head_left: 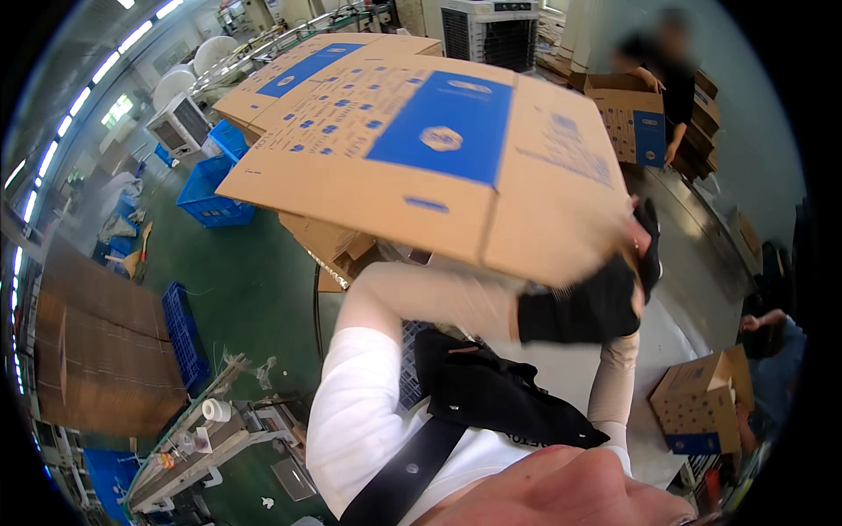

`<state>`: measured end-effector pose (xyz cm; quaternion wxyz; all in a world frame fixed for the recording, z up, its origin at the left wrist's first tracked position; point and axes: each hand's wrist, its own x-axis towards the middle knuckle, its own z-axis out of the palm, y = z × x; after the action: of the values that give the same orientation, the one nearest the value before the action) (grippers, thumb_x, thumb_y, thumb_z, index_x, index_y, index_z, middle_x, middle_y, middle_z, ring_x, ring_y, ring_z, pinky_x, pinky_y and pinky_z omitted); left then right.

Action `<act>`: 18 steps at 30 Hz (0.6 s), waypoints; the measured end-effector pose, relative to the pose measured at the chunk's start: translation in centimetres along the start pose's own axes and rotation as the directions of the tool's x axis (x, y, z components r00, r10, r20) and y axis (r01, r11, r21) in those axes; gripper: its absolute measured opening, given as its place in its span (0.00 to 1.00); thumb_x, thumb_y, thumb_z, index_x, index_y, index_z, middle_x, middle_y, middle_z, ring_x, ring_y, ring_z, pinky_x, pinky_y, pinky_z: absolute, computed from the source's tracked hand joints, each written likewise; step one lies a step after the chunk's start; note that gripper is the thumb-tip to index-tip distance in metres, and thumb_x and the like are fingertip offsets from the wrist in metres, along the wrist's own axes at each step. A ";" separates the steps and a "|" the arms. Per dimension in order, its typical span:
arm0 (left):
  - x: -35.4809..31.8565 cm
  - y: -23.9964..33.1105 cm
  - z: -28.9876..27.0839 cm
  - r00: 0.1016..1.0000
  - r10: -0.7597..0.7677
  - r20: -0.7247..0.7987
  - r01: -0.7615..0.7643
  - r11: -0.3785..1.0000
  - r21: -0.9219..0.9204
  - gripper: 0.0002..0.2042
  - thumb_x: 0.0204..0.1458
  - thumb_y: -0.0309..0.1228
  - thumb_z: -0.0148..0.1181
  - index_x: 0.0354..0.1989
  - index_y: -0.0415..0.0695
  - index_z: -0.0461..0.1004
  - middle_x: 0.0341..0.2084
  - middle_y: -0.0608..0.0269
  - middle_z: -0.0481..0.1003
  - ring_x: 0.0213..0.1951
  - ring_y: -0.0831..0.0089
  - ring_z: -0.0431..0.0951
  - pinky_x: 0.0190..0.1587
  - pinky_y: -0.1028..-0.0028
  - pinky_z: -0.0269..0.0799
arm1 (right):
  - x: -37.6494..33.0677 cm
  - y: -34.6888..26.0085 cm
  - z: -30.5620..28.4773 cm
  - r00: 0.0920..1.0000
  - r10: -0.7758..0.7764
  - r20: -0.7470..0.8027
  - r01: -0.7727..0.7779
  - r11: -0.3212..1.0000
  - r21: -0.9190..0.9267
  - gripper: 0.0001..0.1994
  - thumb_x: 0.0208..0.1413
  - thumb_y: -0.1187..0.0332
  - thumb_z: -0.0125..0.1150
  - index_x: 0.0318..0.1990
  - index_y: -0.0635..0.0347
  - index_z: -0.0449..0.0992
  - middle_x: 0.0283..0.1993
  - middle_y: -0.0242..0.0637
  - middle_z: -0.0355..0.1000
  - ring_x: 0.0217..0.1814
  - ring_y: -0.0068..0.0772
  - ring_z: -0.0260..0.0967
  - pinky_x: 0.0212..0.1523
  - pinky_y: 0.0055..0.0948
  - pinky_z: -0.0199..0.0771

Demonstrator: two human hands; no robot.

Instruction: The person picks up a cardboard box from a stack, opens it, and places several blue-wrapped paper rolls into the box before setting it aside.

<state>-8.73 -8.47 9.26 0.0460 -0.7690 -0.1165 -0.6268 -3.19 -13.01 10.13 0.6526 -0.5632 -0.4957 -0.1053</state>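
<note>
A flat, folded cardboard carton (351, 184), brown with a blue printed panel and a slot-shaped handle hole, spreads across the view in front of me. At its right edge, my right hand (647, 241) in a dark glove grips the cardboard, its fingers partly hidden. My left hand (596, 302), also black-gloved, reaches across my body to the carton's near right corner. Motion smears it, so its fingers do not show clearly. Behind lies another similar flat carton (289, 83), partly covered by the first.
Blue plastic crates (215, 195) stand on the green floor to the left. A metal table (693, 232) runs along the right. Beyond it, a person holds an open carton (638, 123); another person at lower right touches an open carton (693, 399). Stacked cardboard (101, 342) stands left.
</note>
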 end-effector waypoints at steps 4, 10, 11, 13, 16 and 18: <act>1.1 -2.8 -9.1 0.883 0.466 0.045 -0.356 0.730 -0.584 0.08 0.45 0.31 0.58 0.33 0.41 0.74 0.32 0.54 0.73 0.38 0.57 0.73 0.44 0.62 0.69 | -5.5 -2.0 -5.6 0.987 0.083 -0.141 -0.038 0.953 0.300 0.19 0.53 0.66 0.56 0.50 0.66 0.67 0.52 0.43 0.64 0.56 0.35 0.60 0.58 0.32 0.58; 1.0 -10.6 -7.8 0.900 0.061 0.431 0.290 0.654 -0.699 0.26 0.44 0.35 0.63 0.51 0.38 0.65 0.42 0.56 0.71 0.43 0.64 0.72 0.46 0.69 0.68 | -25.9 3.9 -26.8 0.569 0.363 -0.738 -0.334 0.922 0.196 0.15 0.56 0.63 0.54 0.43 0.66 0.69 0.41 0.36 0.70 0.46 0.28 0.65 0.51 0.28 0.64; -0.5 -12.8 -5.8 0.888 -0.127 0.441 0.393 0.707 -0.588 0.26 0.44 0.36 0.63 0.51 0.38 0.64 0.43 0.55 0.70 0.43 0.64 0.71 0.47 0.69 0.67 | -29.5 4.5 -28.9 0.501 0.416 -0.759 -0.381 0.893 0.238 0.14 0.57 0.62 0.54 0.42 0.66 0.70 0.39 0.35 0.71 0.44 0.27 0.66 0.50 0.28 0.65; -5.5 -17.2 -2.0 0.760 -0.438 0.480 0.638 0.643 -0.424 0.27 0.45 0.36 0.63 0.53 0.39 0.63 0.45 0.55 0.68 0.44 0.64 0.71 0.48 0.68 0.66 | -32.4 5.1 -30.3 0.688 0.439 -0.578 -0.410 0.892 0.189 0.15 0.58 0.60 0.52 0.41 0.66 0.70 0.37 0.33 0.70 0.42 0.27 0.65 0.49 0.27 0.65; -13.3 -20.4 2.9 0.511 -0.606 0.610 0.852 0.454 -0.262 0.29 0.46 0.38 0.63 0.55 0.40 0.61 0.48 0.55 0.66 0.46 0.65 0.69 0.49 0.67 0.65 | -36.2 5.9 -29.8 0.843 0.298 -0.449 -0.423 0.881 -0.210 0.19 0.60 0.55 0.47 0.43 0.66 0.68 0.41 0.35 0.66 0.43 0.29 0.63 0.48 0.26 0.62; -15.7 -19.1 4.8 0.495 -0.627 0.601 0.861 0.448 -0.242 0.30 0.47 0.38 0.62 0.56 0.40 0.59 0.51 0.54 0.65 0.47 0.66 0.68 0.50 0.67 0.64 | -37.9 8.7 -28.4 0.591 0.136 -0.795 -0.493 0.841 -0.223 0.23 0.61 0.53 0.44 0.48 0.69 0.66 0.47 0.40 0.64 0.48 0.32 0.61 0.51 0.30 0.60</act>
<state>-11.58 9.14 -8.53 -0.4768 -0.7289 -0.2861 -0.3993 -0.54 -49.87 -20.83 0.6677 -0.6748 -0.0339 -0.3126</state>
